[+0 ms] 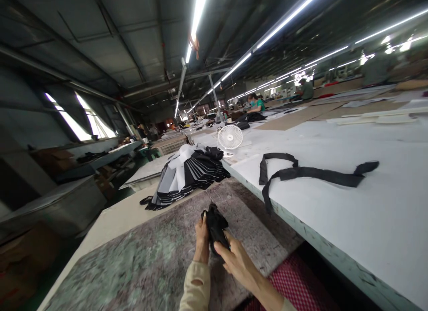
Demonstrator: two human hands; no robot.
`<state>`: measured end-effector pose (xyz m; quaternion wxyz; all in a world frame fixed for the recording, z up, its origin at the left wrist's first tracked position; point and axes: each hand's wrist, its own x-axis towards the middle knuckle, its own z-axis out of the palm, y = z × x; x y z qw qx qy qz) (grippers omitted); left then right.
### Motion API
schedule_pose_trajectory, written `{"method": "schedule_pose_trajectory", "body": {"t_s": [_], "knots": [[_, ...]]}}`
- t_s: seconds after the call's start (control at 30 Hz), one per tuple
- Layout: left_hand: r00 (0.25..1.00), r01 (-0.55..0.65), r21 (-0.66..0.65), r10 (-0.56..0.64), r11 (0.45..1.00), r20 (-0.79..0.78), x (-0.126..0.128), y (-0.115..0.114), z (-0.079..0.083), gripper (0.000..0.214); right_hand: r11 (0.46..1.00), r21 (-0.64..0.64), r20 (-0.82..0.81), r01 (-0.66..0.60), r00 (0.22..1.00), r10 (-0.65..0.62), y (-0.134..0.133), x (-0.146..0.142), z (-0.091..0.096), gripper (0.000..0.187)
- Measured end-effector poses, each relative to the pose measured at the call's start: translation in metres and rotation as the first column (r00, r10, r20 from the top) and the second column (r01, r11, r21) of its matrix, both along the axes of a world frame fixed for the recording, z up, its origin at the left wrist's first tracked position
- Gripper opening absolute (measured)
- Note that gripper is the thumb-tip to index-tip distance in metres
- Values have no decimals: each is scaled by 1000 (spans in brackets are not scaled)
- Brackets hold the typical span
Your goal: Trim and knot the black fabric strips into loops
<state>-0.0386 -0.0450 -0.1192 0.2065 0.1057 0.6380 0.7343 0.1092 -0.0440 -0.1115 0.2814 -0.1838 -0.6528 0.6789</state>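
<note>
Over the stained, mottled work board point(143, 253), a bunched piece of black fabric point(216, 221) is held between both hands. My left hand point(201, 233) grips its left side, thumb pointing up along the cloth. My right hand point(236, 257) closes on its lower right part, with the thumb lying across it. Something small and greenish shows by the right fingers, too hidden to name. Beyond the hands, a fanned pile of black, grey and white fabric pieces point(197, 168) lies at the board's far edge.
A white-topped table point(334, 226) stands to the right, bearing a long black fabric strip point(321, 173) and a small white fan point(230, 137). Red checked cloth point(294, 282) lies below its edge. Farther off, a person in green point(257, 105) sits at another table.
</note>
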Motion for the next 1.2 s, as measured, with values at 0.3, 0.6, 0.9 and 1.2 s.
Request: {"method": "schedule_pose_trajectory", "body": {"t_s": [0.3, 0.6, 0.9, 1.2], "knots": [[988, -20, 72, 9, 997, 152, 10, -4, 18, 26, 858, -508, -135, -80, 991, 12, 41, 16, -15, 44], [973, -96, 45, 103, 994, -208, 54, -22, 24, 43, 692, 370, -199, 620, 780, -593, 56, 43, 2, 25], [809, 332, -8, -289, 943, -512, 117, -25, 11, 51, 892, 304, -37, 335, 940, -340, 24, 37, 23, 34], [916, 400, 234, -390, 886, -90, 119, -30, 12, 45, 933, -39, -118, 359, 925, -361, 45, 30, -5, 25]]}}
